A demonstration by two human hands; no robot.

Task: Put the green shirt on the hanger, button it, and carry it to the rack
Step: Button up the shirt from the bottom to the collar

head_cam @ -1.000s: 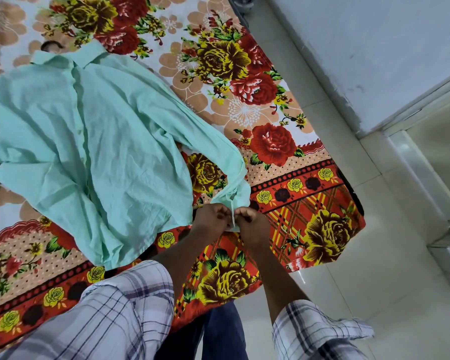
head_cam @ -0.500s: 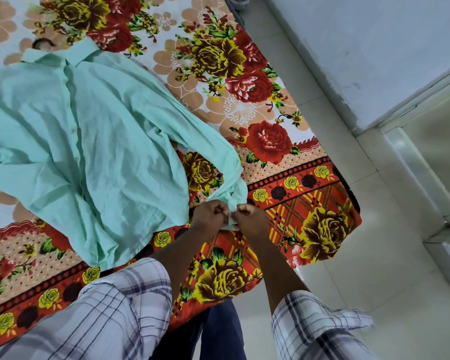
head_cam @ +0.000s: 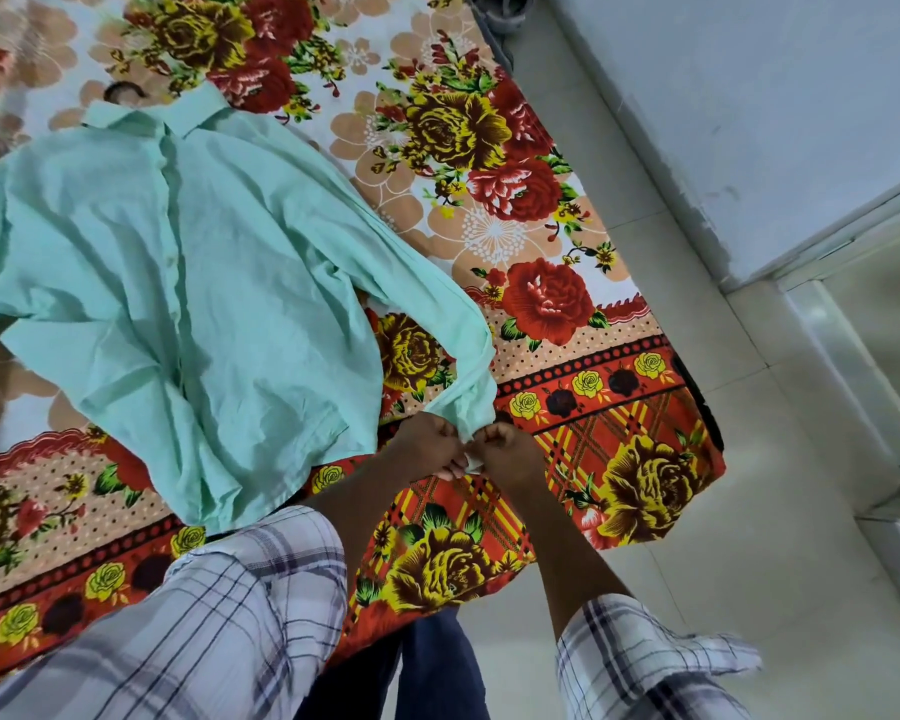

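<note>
Bright, even light; soft focus, edges warped.

Plaid rolled sleeves (head_cam: pixel 219 605), dark blue trousers (head_cam: pixel 437 667)

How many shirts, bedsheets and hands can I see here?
Green shirt, lying flat: 1
Floral bedsheet: 1
Hands, the left hand and the right hand, both pinching the sleeve cuff: 2
Total: 4
</note>
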